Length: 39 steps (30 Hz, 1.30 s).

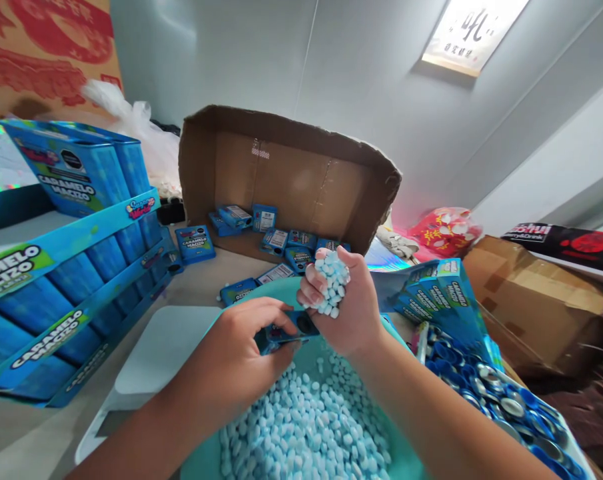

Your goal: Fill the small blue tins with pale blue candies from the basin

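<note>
Closest to us, a teal basin [201, 460] sits at the worktop's [11, 433] near edge, with pale blue candies [306, 427] heaped in it and our forearms crossing above it from both sides. Over the basin, our left hand [251, 337] holds a small blue tin [304, 325], thumb and fingers narrowed around its sides. Our right hand [344, 303] is just beside the tin, turned up, its fingers curled around a packed handful [332, 281] of the same candies. We cannot tell from here whether any candies are inside the tin.

Left of the basin, toward the near left corner, lies a pale scale [166, 347], partly behind our left forearm. Along the left edge, display trays [96, 247] lettered CARAMELO MACIZO hold rows of blue packs, with larger packs [86, 173] standing on top. Toward the far edge, a cardboard box [291, 180] lies with its open side facing us; several flat blue tins [275, 240] are scattered inside and in front of it. Near the right edge is a pile of blue and silver lids [506, 403], with a printed carton [438, 300] just behind it. Farther right we see a brown box [526, 307], and beyond the carton a red bag [444, 230].
</note>
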Motion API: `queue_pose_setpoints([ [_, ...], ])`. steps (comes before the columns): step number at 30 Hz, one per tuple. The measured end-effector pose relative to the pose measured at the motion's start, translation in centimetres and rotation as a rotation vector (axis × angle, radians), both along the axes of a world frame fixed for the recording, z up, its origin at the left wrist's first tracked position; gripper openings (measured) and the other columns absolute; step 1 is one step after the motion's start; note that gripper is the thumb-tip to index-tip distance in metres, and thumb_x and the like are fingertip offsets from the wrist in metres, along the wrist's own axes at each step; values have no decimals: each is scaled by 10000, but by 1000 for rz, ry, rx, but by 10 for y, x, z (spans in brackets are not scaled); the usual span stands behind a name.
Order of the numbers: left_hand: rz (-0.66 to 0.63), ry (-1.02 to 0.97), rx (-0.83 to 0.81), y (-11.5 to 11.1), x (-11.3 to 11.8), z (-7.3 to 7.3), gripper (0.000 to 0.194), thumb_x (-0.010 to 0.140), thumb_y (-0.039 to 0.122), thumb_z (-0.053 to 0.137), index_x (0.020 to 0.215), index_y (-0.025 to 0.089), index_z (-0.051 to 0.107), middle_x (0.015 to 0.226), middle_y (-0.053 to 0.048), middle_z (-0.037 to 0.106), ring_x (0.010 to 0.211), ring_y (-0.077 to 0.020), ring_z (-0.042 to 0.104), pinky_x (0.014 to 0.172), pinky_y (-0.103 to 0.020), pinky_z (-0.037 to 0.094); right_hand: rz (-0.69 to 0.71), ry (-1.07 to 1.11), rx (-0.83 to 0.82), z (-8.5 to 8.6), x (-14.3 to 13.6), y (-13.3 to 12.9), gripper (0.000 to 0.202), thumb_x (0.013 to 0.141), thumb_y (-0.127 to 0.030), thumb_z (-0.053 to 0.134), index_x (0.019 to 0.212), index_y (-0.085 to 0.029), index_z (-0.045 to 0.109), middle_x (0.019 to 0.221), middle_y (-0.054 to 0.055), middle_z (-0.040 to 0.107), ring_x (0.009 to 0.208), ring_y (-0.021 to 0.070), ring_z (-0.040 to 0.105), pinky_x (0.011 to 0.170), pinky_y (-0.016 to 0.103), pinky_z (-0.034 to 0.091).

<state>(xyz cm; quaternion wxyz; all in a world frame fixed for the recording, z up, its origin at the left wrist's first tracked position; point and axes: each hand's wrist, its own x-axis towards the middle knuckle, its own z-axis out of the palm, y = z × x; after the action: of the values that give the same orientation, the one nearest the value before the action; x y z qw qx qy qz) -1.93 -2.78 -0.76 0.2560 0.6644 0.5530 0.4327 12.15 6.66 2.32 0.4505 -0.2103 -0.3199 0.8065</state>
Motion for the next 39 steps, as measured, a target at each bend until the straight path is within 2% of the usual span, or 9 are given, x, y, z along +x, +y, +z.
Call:
queue_pose_setpoints([
  [6, 8, 0, 10, 0, 0, 1, 82, 792, 181, 718, 816, 258, 704, 1080, 17, 732, 1029, -174, 678, 890, -263, 535, -14, -4, -17, 2, 0, -1, 341, 912, -394, 422, 715, -206, 628, 489, -32, 423, 434, 109, 382, 447, 228, 352],
  [15, 17, 23, 19, 1, 1, 3, 81, 786, 167, 712, 788, 244, 687, 1071, 5, 737, 1027, -181, 684, 807, -243, 542, -11, 28, -19, 2, 1, 0, 318, 902, -394, 446, 735, -201, 637, 513, -26, 460, 449, 111, 413, 463, 231, 369],
  [21, 20, 37, 48, 1, 1, 3, 77, 788, 165, 713, 783, 238, 687, 1101, -5, 736, 1058, -185, 678, 818, -240, 544, -18, 30, -11, 1, 2, 0, 315, 902, -389, 440, 744, -199, 635, 526, -16, 500, 459, 119, 462, 478, 235, 389],
  [29, 20, 42, 33, -1, 1, 4, 52, 805, 195, 704, 771, 230, 685, 1095, -23, 735, 1047, -206, 683, 799, -260, 556, -14, 26, -2, 0, 1, 0, 236, 837, -400, 529, 749, -205, 627, 526, -28, 502, 452, 114, 454, 457, 223, 370],
  [39, 15, 36, 30, 0, 1, 5, 64, 794, 172, 699, 767, 229, 686, 1094, -26, 737, 1065, -218, 679, 819, -279, 555, -9, 22, 3, 0, 1, -1, 206, 817, -384, 562, 732, -203, 613, 517, -37, 479, 442, 100, 431, 442, 209, 356],
])
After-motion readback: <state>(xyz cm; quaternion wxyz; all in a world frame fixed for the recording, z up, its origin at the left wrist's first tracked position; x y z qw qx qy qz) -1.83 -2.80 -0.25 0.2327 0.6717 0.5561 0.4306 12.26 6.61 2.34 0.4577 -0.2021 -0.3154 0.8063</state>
